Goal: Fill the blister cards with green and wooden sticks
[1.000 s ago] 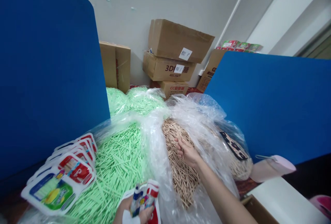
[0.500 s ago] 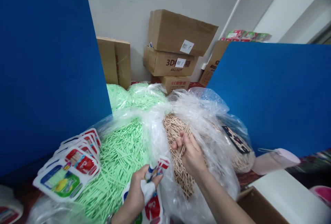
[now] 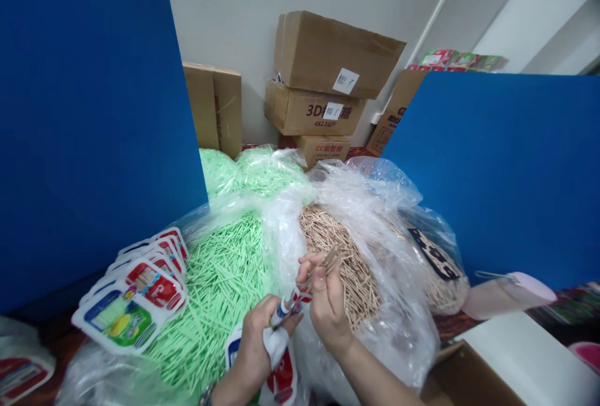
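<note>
My left hand (image 3: 250,343) is closed around a printed plastic pouch (image 3: 281,313) in red, white and blue, bent in the grip with its upper end toward my right hand. A small bunch of thin brown sticks (image 3: 330,258) is pinched in my right hand (image 3: 328,306), whose fingers are right at the pouch's upper end. Whether any stick is inside the pouch cannot be seen. Under my left hand lies another printed pouch (image 3: 284,378), partly covered. Loose brown sticks (image 3: 360,281) fill a clear bag on the right; light green sticks (image 3: 229,275) fill one on the left.
Flat printed pouches (image 3: 124,321) lie fanned out on the left. Blue partitions (image 3: 94,118) stand on both sides. Cardboard boxes (image 3: 337,50) are stacked at the back. A patterned dark case (image 3: 434,253), a pink cup-like thing (image 3: 510,297) and an open carton (image 3: 469,371) are on the right.
My right hand has moved left and toward me, from over the brown stick pile to the pouch, carrying the sticks. My left hand still grips the pouch. The view has shifted slightly.
</note>
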Action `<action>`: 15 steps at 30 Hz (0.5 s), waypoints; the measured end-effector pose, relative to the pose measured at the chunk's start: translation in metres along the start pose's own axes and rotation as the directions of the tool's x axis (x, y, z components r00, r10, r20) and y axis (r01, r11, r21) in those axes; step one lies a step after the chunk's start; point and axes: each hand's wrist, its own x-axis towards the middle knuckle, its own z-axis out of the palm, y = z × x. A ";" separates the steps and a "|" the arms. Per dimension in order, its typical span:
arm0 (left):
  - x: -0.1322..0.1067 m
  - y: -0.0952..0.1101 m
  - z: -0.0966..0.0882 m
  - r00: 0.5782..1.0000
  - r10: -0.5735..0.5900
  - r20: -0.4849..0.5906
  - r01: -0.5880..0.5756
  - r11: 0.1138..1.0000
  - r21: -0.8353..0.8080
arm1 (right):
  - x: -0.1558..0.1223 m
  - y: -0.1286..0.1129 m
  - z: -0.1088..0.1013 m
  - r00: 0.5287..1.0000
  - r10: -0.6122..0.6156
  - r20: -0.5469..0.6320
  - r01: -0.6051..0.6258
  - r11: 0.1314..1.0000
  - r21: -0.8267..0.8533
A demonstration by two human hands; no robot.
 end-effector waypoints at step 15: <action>0.001 -0.013 -0.007 0.994 0.100 0.034 -0.102 0.993 0.067 | -0.002 0.007 -0.037 0.923 0.102 0.370 -0.044 0.986 -0.162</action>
